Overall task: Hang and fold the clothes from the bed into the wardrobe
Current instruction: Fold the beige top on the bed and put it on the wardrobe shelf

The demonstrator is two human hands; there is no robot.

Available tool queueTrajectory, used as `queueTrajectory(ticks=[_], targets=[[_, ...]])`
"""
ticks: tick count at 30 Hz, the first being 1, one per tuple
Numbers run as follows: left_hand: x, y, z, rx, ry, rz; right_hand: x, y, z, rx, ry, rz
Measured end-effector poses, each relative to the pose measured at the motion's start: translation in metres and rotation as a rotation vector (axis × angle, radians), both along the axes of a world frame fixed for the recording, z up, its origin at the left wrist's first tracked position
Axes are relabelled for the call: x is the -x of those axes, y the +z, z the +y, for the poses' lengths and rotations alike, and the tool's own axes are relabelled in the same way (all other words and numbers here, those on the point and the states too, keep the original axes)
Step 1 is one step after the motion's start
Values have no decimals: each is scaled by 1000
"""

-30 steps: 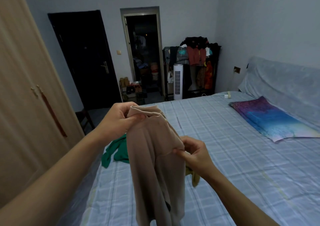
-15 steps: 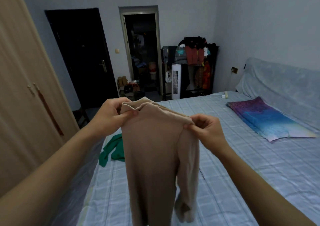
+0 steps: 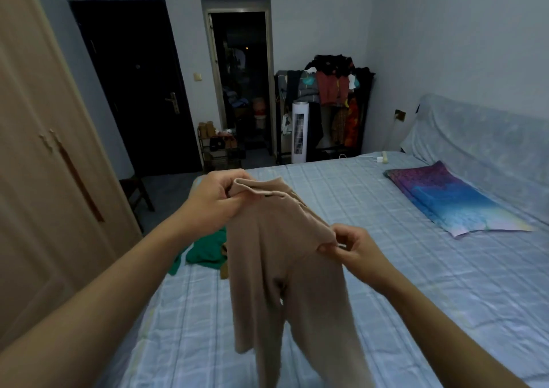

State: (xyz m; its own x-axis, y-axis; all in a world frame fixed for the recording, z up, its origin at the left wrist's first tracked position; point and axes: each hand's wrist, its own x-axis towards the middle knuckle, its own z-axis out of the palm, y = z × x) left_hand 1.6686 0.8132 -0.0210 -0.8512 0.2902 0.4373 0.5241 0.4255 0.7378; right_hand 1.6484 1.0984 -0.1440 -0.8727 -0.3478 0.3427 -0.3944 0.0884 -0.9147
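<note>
Holding up the beige top (image 3: 276,257) at mid-frame looks like the step in hand — the garment is being squared by its neck and shoulder, ready to fold or hang. The left hand (image 3: 218,199), just left of centre, is closed on the collar; the right hand (image 3: 347,246), lower and to the right, pinches the shoulder seam between thumb and fingertips. The body and sleeves hang down from both hands toward the lower centre, above the bed (image 3: 371,268), seemingly clear of it. A green garment (image 3: 205,249) lies on the bed left of the top, untouched. Next, I judge, the top needs laying flat or carrying to the wardrobe (image 3: 38,150) at the left edge — its doors look shut, so a hand must come free first
</note>
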Motion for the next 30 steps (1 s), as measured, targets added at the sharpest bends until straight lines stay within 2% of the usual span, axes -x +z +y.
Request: queueTrajectory(ticks=[4, 7, 12, 16, 22, 30], targets=[[-4, -4, 9, 93, 29, -2, -6, -34, -13, 112, -75, -88], [-7, -10, 7, 177, 93, 33, -7, -41, -12, 125, -107, -61], [-13, -19, 7, 208, 133, 8, -7, -37, 7, 143, -117, -31], [-16, -26, 18, 117, 126, 35, -4, -29, 19, 147, -117, 12], [-8, -50, 29, -85, 139, -57, 10, -16, 40, 83, -172, 88], [75, -85, 25, -130, 203, -135, 92, -23, 37, -20, -262, 80]])
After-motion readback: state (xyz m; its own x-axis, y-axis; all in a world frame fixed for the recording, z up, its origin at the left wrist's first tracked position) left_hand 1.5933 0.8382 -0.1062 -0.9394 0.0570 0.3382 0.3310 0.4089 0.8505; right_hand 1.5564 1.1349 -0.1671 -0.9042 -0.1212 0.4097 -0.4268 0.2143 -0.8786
